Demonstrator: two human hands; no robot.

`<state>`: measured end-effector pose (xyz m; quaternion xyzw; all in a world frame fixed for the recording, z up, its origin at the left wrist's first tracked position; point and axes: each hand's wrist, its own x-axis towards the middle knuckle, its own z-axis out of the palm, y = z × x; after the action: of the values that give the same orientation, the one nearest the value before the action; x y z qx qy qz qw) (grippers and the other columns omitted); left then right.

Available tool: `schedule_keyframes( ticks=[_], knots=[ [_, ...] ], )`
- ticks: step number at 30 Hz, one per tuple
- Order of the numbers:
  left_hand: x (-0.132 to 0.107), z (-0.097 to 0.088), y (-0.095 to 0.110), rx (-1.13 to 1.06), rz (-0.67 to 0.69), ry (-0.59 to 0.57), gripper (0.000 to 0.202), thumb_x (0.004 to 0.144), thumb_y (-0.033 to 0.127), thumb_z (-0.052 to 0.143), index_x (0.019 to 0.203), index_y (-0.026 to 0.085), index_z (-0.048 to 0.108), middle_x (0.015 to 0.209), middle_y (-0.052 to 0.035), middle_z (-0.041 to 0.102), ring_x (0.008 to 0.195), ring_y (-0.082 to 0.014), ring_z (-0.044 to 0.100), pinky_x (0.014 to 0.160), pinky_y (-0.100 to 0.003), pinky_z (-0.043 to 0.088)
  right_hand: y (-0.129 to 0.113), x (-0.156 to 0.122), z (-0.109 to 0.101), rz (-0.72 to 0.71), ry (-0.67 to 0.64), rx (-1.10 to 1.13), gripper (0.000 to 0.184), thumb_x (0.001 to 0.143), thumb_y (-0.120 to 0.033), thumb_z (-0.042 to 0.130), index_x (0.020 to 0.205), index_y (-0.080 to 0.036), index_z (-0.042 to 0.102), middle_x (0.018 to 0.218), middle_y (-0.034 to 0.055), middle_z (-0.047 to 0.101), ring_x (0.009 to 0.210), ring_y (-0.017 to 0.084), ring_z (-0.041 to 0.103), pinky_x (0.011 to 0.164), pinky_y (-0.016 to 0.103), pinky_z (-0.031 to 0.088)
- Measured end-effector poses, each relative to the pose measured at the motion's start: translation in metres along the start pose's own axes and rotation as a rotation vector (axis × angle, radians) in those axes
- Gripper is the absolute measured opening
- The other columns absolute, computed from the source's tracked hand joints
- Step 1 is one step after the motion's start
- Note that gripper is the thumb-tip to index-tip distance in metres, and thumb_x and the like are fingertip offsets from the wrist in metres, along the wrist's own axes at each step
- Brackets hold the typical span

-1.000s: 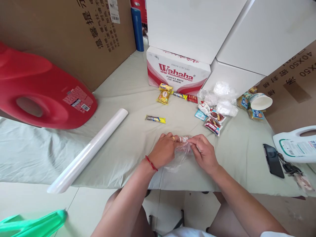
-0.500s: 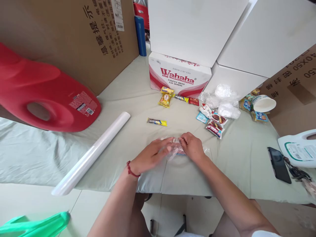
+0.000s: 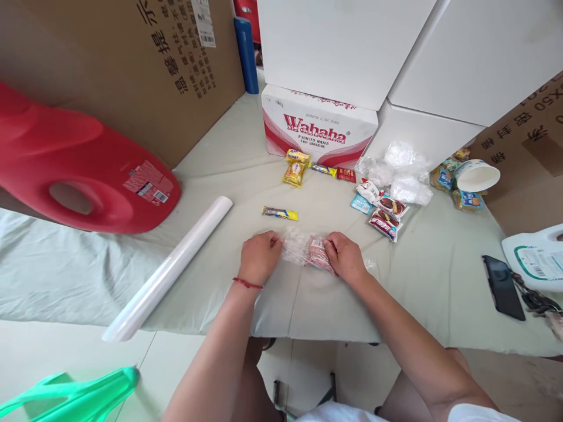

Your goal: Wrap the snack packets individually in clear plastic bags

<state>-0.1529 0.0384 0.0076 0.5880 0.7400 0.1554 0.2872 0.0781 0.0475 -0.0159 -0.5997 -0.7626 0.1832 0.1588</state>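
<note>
A pinkish snack packet (image 3: pixel 319 255) with a small white label lies on the cloth-covered table, inside clear plastic wrap (image 3: pixel 294 245). My left hand (image 3: pixel 260 255), with a red cord at the wrist, pinches the left end of the wrap and pulls it out flat beside the packet. At the other side, my right hand (image 3: pixel 345 258) is closed on the packet's right end, thumb and fingers over the plastic. A bit of loose wrap shows to the right of that hand. Just beyond both hands lies a small yellow-and-dark snack bar (image 3: pixel 280 213).
A white roll (image 3: pixel 171 264) lies at the left beside a big red jug (image 3: pixel 88 170). Several snack packets (image 3: pixel 385 217) and wrapped clear plastic bundles (image 3: pixel 410 190) sit at the right rear, before a Wahaha carton (image 3: pixel 319 129). A phone (image 3: pixel 503 287) rests far right.
My left hand has moved left off the packet and closed on the wrap's left end, stretching it out. My right hand stays at the packet's right side. The camera view has shifted slightly.
</note>
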Motion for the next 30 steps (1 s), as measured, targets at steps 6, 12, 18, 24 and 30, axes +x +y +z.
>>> schedule_keyframes(
  ticks=[6,12,18,24,30],
  knots=[
    [-0.008,0.01,0.006,0.139,-0.092,0.229,0.047,0.096,0.046,0.046,0.119,0.014,0.071,0.132,-0.0213,0.06,0.129,-0.0391,0.05,0.105,-0.054,0.043,-0.009,-0.002,-0.001,0.023,-0.028,-0.173,0.022,0.104,-0.029,0.043,0.098,-0.021,0.063,0.101,0.0056,0.069,0.083,0.019,0.063,0.064,0.028,0.036],
    [-0.005,0.045,0.02,0.243,0.04,0.364,0.057,0.09,0.05,0.059,0.121,0.004,0.066,0.145,-0.0263,0.053,0.152,-0.0425,0.024,0.123,-0.059,0.021,-0.008,-0.004,0.002,-0.023,0.07,-0.121,0.02,0.103,-0.029,0.048,0.106,-0.022,0.065,0.1,0.0058,0.067,0.086,0.021,0.061,0.068,0.03,0.041],
    [-0.003,0.057,0.029,0.333,0.154,0.308,0.023,0.09,0.029,0.059,0.102,0.015,0.072,0.133,-0.0184,0.06,0.14,-0.0392,0.041,0.11,-0.052,0.04,0.002,-0.013,0.008,-0.394,0.329,-0.155,0.032,0.096,-0.011,0.049,0.117,-0.024,0.07,0.107,0.0093,0.062,0.092,0.023,0.05,0.083,0.036,0.043],
    [-0.002,0.041,0.037,0.261,0.117,0.174,0.015,0.092,0.023,0.052,0.096,0.019,0.066,0.099,-0.0112,0.068,0.096,-0.0286,0.062,0.076,-0.037,0.047,0.018,-0.021,-0.003,-0.504,0.068,-0.106,0.035,0.097,-0.016,0.053,0.125,-0.027,0.071,0.111,0.0093,0.066,0.09,0.022,0.049,0.082,0.037,0.041],
    [-0.017,0.045,0.055,-0.319,0.142,0.093,0.027,0.091,0.039,0.057,0.071,0.021,0.058,0.066,0.0016,0.059,0.064,-0.0158,0.054,0.064,-0.028,0.04,0.014,-0.021,-0.008,-0.4,-0.074,-0.062,0.037,0.101,-0.023,0.049,0.132,-0.029,0.07,0.12,0.0114,0.067,0.099,0.025,0.052,0.089,0.041,0.045]
  ],
)
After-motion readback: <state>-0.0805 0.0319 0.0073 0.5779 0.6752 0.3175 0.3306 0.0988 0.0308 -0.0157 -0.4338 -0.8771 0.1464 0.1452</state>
